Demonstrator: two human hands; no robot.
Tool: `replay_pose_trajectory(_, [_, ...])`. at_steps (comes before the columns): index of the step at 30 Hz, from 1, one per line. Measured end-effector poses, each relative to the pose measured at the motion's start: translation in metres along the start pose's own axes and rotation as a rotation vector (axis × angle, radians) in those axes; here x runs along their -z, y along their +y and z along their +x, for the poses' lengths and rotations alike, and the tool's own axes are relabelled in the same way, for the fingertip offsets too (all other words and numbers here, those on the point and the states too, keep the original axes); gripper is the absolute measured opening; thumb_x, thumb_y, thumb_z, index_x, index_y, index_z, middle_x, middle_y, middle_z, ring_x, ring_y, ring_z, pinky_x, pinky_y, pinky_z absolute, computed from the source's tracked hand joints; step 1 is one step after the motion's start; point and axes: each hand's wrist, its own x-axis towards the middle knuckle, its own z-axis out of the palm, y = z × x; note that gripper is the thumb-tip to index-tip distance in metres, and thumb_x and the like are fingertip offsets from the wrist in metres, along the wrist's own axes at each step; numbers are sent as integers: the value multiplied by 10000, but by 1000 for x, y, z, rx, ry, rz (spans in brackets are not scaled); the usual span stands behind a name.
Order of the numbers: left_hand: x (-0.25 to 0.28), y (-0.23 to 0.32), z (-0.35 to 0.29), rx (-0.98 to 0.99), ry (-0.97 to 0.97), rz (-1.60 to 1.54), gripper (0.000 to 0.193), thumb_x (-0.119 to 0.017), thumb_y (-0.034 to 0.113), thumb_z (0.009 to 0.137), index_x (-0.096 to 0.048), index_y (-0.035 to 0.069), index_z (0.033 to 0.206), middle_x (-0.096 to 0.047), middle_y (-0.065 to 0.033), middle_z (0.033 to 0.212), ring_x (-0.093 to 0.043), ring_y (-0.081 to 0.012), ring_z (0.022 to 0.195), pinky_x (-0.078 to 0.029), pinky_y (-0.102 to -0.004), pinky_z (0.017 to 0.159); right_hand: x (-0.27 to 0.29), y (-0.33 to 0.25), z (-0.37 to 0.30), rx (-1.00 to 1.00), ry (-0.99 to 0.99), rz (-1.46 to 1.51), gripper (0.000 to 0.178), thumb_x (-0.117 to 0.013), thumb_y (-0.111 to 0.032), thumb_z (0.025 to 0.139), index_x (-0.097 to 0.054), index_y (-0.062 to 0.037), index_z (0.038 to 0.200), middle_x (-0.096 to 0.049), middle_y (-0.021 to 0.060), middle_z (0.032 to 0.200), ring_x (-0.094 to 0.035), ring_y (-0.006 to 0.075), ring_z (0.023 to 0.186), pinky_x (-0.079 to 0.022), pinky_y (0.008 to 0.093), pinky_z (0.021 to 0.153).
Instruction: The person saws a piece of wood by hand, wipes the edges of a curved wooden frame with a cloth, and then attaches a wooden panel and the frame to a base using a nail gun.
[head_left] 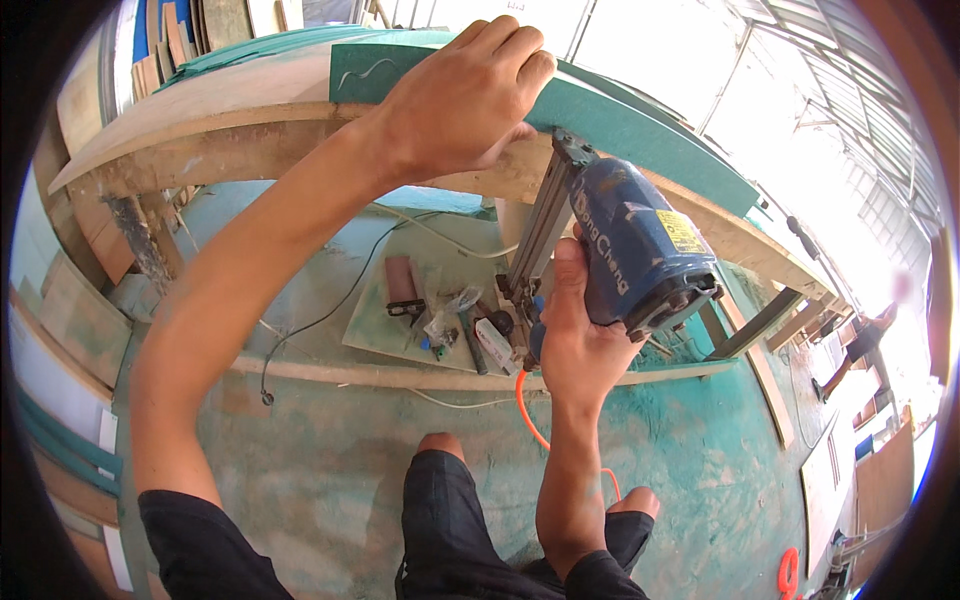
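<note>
A long green board (655, 150) stands along the front edge of the wooden workbench (225, 150). My left hand (462, 95) is closed over the board, fingers curled at its upper edge and thumb at the lower side. In my right hand (580, 350) is a dark blue pneumatic nail gun (635, 245), gripped by its handle, which my fingers partly hide. The gun's nose end is up against or very near the board's lower edge, just right of my left hand; contact is hard to tell. An orange air hose (528, 415) hangs below the gun.
On the bench's lower shelf are a dark red-brown box-like piece (403, 285), plastic bags, a white small box (494, 343) and cables. Green strips (260, 50) lie on the bench top. Boards lean at left and right. A person (868, 335) stands farther off at right.
</note>
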Motion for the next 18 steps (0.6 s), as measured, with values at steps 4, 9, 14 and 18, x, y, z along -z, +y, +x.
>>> replay_pose_trajectory(4, [0,2,1,12,29,15,469,-854,182,708,-637,-34,1064,-611,-128,1076,-575,-276,1090,-479,-382,985,-2,8,-1,75,32,-65,213,-761,-120,935,-689,-2,1098,-650,-17,815,-523,31,612,-417,205,526])
replay_pose_trajectory(9, [0,3,-1,-8,62,25,467,-855,185,704,-636,-32,1055,-610,-130,1075,-575,-273,1087,-478,-380,989,-5,3,-2,228,28,-142,215,-758,-130,941,-683,-5,1099,-659,-11,883,-552,45,728,-454,212,644])
replay_pose_trajectory(14, [0,5,-4,18,-20,-22,554,-846,183,711,-578,-42,1140,-574,-156,1127,-555,-315,1104,-478,-413,982,2,-17,-5,5,-24,30,288,-791,-84,889,-665,21,1126,-704,53,995,-639,142,891,-517,301,852])
replay_pose_trajectory(18, [-4,9,2,38,-43,13,576,-825,191,738,-554,-45,1188,-564,-165,1171,-544,-332,1136,-477,-419,995,51,8,-28,-80,68,-30,240,-740,-110,937,-670,-2,1139,-654,13,869,-585,99,756,-477,258,711])
